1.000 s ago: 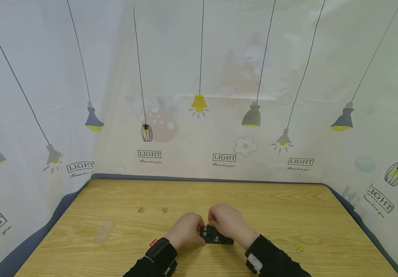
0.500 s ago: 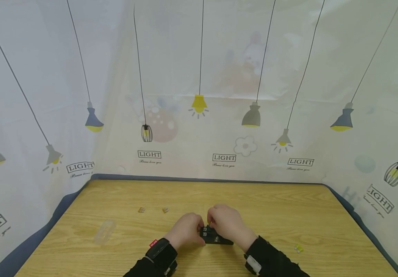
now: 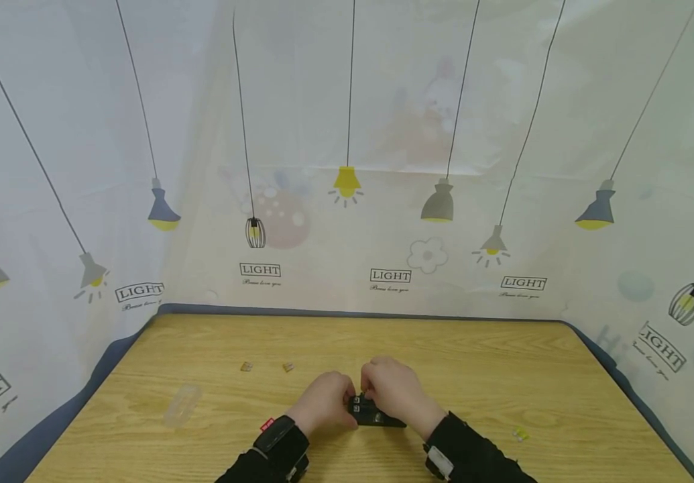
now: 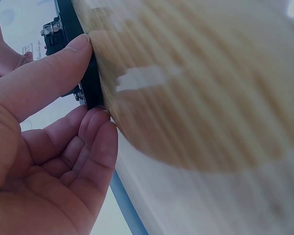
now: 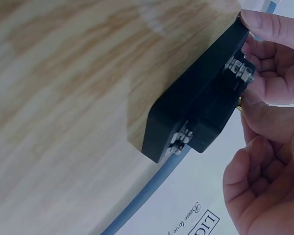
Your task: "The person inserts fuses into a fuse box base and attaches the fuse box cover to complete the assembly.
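A black fuse box (image 3: 377,417) with metal screw terminals lies on the table in front of me. Its left end is held between the thumb and fingers of my left hand (image 3: 324,399); the left wrist view shows this grip on the box's edge (image 4: 91,83). My right hand (image 3: 403,390) is over the top of the box. In the right wrist view, its thumb and forefinger pinch a small yellow blade fuse (image 5: 239,104) against the box, mostly hidden by the fingertips. The remaining fingers of the right hand (image 5: 269,166) are curled.
Two small amber blade fuses (image 3: 247,367) (image 3: 288,367) lie left of the hands, farther back. A clear plastic cover (image 3: 182,406) rests at the left. Small yellow-green pieces (image 3: 520,435) lie to the right. A printed cloth (image 3: 322,288) hangs behind the wooden table (image 3: 473,349).
My right forearm has shifted very slightly to the left. Both hands keep their hold at the fuse box, and the loose pieces lie where they were.
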A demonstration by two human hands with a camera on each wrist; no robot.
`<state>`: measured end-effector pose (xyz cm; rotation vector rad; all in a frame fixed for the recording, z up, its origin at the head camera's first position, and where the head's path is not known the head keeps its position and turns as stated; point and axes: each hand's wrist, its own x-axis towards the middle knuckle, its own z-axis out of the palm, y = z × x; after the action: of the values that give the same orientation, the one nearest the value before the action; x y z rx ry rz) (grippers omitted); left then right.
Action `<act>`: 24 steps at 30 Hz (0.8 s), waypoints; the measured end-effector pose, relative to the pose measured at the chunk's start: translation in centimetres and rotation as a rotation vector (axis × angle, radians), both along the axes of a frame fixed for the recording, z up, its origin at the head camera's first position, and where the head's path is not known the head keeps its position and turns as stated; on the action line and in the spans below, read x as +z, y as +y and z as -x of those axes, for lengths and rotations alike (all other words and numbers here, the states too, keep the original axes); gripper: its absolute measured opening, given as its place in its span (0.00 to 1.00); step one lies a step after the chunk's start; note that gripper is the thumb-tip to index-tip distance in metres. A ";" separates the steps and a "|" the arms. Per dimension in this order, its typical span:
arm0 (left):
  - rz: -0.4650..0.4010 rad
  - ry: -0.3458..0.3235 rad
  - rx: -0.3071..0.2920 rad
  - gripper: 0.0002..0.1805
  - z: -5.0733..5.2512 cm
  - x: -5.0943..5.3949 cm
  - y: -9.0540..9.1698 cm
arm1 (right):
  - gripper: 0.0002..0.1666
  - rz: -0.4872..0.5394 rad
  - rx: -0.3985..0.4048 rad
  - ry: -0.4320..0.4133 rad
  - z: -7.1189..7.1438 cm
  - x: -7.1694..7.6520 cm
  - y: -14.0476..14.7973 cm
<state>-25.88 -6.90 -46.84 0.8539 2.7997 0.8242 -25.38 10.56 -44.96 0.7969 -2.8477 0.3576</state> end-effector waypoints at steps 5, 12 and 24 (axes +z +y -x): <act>0.002 0.007 -0.001 0.17 0.0 -0.1 0.0 | 0.14 0.013 0.008 0.011 0.1 0.0 0.0; 0.005 -0.002 -0.002 0.17 0.0 0.0 0.1 | 0.15 0.022 0.011 0.011 0.1 -0.1 0.0; 0.023 -0.004 0.016 0.18 0.0 -0.1 0.2 | 0.14 0.099 0.020 -0.057 0.1 0.2 0.1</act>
<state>-25.90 -6.69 -46.91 0.8257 2.8103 0.7943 -25.51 10.70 -44.79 0.8092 -2.8500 0.5271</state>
